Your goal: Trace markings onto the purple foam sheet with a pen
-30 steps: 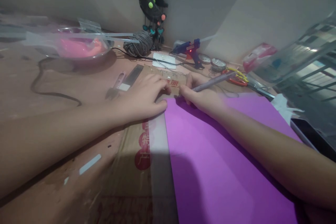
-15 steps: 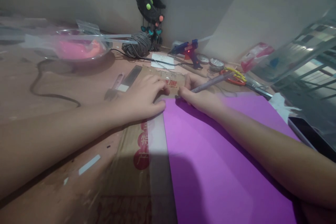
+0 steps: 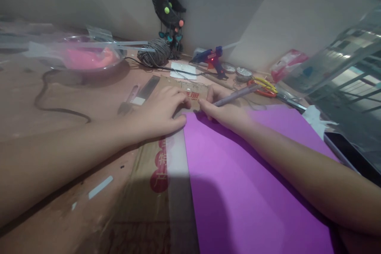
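A purple sheet of paper (image 3: 256, 190) lies over a piece of printed cardboard (image 3: 149, 198), with a whitish strip showing along the sheet's left side. My left hand (image 3: 166, 107) rests on the cardboard, its fingers spread and slightly bent, the thumb tip touching the sheet's top left corner. In my right hand (image 3: 222, 107) is a greyish-purple pen (image 3: 235, 96), gripped as for writing. Its tip is down at the sheet's top edge, close to that corner, and partly hidden in shadow. My right forearm lies across the purple sheet.
Behind my hands are a blue glue gun (image 3: 212, 57) with a red light, a ball of grey yarn (image 3: 154, 52) and orange-yellow-handled scissors (image 3: 263, 87). A cutter knife (image 3: 131, 97) lies left, a phone (image 3: 351, 154) right. A bowl (image 3: 89, 63) of pink material stands back left.
The pen tip and my right hand have shifted slightly left along the sheet's top edge. My left hand stays in place; the whole view has moved a little.
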The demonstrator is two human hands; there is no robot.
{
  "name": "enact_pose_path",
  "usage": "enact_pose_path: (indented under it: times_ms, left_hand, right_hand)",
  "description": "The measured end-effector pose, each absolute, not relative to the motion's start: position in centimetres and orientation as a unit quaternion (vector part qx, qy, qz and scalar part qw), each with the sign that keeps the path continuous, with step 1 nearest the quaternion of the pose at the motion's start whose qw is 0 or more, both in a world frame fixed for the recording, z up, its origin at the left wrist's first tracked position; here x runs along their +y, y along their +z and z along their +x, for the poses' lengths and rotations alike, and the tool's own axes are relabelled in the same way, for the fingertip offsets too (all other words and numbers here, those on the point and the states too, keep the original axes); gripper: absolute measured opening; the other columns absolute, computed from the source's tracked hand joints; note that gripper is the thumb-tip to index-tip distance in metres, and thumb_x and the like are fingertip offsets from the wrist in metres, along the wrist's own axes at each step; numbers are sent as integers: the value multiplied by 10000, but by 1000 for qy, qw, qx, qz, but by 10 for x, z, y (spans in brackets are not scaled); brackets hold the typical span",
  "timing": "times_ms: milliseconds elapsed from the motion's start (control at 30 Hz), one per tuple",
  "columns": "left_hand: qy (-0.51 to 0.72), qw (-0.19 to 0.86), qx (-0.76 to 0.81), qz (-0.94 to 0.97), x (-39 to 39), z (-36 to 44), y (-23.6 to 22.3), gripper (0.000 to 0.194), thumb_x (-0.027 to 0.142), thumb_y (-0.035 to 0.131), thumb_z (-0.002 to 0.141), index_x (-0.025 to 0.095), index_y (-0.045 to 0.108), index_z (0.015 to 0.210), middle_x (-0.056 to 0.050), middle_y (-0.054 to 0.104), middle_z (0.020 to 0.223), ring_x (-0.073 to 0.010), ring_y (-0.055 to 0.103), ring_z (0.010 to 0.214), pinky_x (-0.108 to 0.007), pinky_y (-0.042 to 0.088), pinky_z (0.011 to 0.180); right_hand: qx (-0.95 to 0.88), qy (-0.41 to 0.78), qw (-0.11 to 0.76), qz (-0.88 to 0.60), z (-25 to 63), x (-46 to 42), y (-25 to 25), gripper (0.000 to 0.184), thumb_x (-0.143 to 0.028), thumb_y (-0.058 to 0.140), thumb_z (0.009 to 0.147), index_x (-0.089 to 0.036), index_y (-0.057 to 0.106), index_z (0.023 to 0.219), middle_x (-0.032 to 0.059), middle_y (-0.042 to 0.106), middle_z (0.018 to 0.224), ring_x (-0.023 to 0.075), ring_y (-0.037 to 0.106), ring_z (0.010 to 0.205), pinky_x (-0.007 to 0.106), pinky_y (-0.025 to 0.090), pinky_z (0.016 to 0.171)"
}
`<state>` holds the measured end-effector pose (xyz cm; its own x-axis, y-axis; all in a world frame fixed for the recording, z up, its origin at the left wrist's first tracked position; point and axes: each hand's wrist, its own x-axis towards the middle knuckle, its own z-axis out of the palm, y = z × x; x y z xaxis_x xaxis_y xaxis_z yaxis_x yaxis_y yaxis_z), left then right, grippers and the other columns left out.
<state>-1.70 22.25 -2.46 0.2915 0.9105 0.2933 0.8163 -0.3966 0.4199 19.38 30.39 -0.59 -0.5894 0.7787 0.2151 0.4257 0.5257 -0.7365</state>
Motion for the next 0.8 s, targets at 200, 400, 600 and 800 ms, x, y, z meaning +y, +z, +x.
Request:
enact_pose_path:
  times_ms: [200, 400, 600, 800]
  left_hand:
    - [253, 97, 539, 797, 223, -17, -25, 295, 309, 554, 832, 200, 669, 1081, -122, 661, 1204, -347, 580, 1262, -568, 441, 1158]
    - [253, 92, 541, 797, 223, -17, -26, 293, 316, 555, 833, 203, 674, 1076, -118, 662, 1191, -354, 583, 1256, -580, 439, 1152]
    - [245, 91, 544, 798, 222, -15, -24, 306, 318, 541, 836, 187, 677, 1077, -129, 653, 1190, -355, 580, 1247, -572, 452, 1127]
    - [245, 92, 543, 798, 222, -15, -24, 329, 326, 524, 841, 180, 679, 1091, -127, 651, 1173, -350, 578, 1234, -560, 456, 1113]
  right_hand:
    - [-835, 287, 286, -372, 194, 305, -3, 296, -257, 645, 841, -256, 404, 669, -50, 504, 594, 138, 501, 598, 281, 384, 581]
    - [-834, 282, 283, -382, 196, 302, 2, 289, -209, 630, 778, -258, 383, 637, -49, 484, 601, 139, 471, 602, 283, 355, 568]
    - [-824, 284, 284, -400, 198, 304, 2, 294, -220, 632, 777, -263, 375, 640, -50, 490, 580, 141, 471, 587, 284, 350, 557]
    - [-825, 286, 275, -403, 198, 303, -1, 312, -376, 644, 852, -264, 412, 675, -50, 554, 570, 141, 536, 565, 276, 361, 544]
